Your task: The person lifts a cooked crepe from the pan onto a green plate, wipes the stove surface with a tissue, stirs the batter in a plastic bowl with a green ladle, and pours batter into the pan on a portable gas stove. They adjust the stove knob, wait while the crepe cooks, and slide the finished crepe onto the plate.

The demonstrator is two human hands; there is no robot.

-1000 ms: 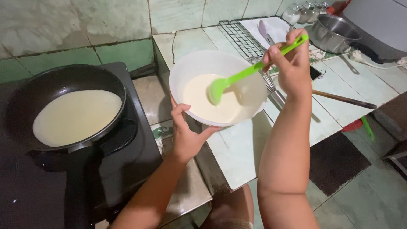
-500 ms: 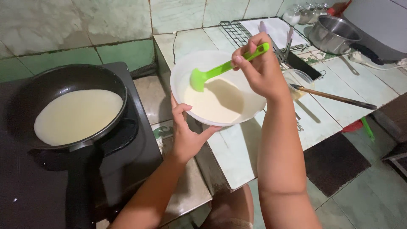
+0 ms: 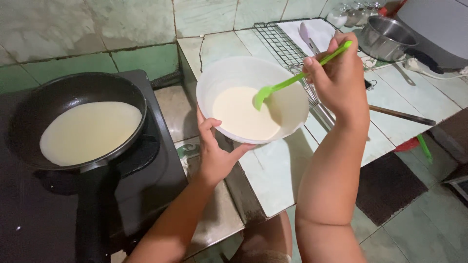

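Note:
My left hand (image 3: 214, 151) grips the near rim of a white bowl (image 3: 229, 73) and tips it toward me. Pale batter (image 3: 241, 114) pools in the bowl's lower side. My right hand (image 3: 339, 80) holds a green ladle (image 3: 292, 80) by its handle, with the scoop dipped at the batter's edge. To the left, a black frying pan (image 3: 68, 95) sits on a dark stove (image 3: 161, 170), with a thin round of batter (image 3: 90, 131) spread across its bottom.
A wire cooling rack (image 3: 280, 41) lies behind the bowl on the tiled counter (image 3: 273, 170), with a whisk (image 3: 317, 104) beside it. A steel pot (image 3: 385, 36) and small jars (image 3: 351, 12) stand at the back right. The pan's black handle (image 3: 95, 214) points toward me.
The ladle has swung from the bowl's left rim down into the batter at the middle. The bowl stays tilted in my left hand, shifted slightly.

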